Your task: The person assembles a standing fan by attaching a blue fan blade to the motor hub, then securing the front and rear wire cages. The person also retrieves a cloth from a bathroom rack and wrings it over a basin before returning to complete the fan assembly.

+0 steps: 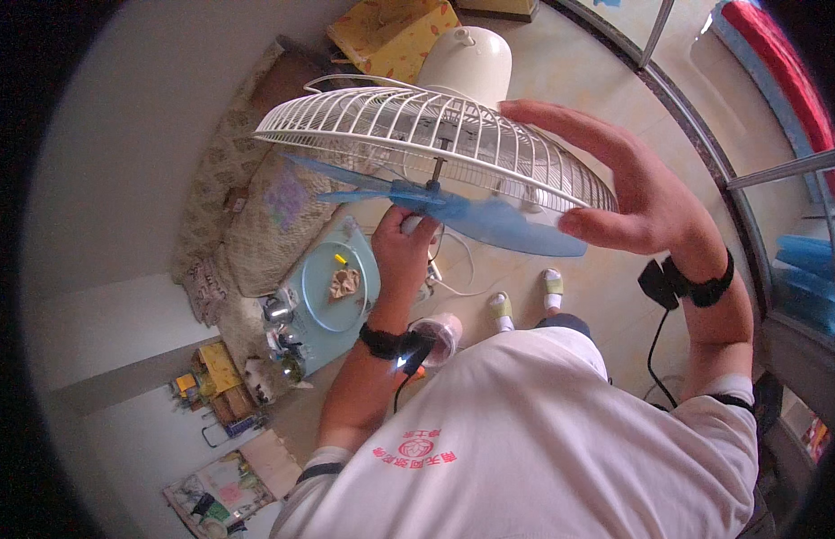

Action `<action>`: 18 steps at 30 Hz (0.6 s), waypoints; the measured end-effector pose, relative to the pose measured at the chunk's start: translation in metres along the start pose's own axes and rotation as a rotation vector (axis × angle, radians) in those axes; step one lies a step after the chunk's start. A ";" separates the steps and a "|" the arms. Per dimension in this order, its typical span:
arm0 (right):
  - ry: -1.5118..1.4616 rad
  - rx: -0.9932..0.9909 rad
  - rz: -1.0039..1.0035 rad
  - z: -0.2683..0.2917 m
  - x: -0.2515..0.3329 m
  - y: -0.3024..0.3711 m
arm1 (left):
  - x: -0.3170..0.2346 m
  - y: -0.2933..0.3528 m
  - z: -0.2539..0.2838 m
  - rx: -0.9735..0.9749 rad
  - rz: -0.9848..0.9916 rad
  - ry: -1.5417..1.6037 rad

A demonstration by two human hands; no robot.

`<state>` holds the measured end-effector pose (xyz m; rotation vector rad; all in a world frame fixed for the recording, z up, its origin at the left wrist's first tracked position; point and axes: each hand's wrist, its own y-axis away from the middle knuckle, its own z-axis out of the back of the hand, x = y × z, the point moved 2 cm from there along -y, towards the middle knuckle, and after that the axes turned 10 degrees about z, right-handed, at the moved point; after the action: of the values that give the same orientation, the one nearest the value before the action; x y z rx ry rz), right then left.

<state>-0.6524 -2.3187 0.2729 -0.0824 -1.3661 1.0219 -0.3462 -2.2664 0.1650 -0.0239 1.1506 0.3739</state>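
An electric fan is tipped in front of me, its cream motor housing point(467, 65) behind a white wire grille point(372, 126). From the grille's middle a thin metal shaft point(440, 160) sticks out toward me. At its end sits the translucent blue fan blade point(498, 225). My left hand point(401, 256) is closed at the blade's hub from below; its fingertips are partly hidden by the blade. My right hand point(646, 202) spans the grille's right rim, fingers along the back and thumb at the front edge, near one blade tip.
To the left, a light blue table point(332, 323) bears a pale ring point(368, 269), crumpled brown paper point(344, 284) and metal vessels. Behind it is a covered sofa point(256, 234). A white cable point(471, 269) trails below the fan. A pinkish bin point(440, 337) stands by my left forearm; glass doors point(705, 117) line the right.
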 end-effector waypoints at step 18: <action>0.203 0.091 0.095 -0.009 0.003 -0.017 | 0.005 -0.012 -0.006 -0.056 -0.081 0.024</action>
<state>-0.6359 -2.3223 0.2832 -0.1792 -1.1383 1.1222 -0.3461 -2.2775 0.1557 -0.1241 1.1588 0.3346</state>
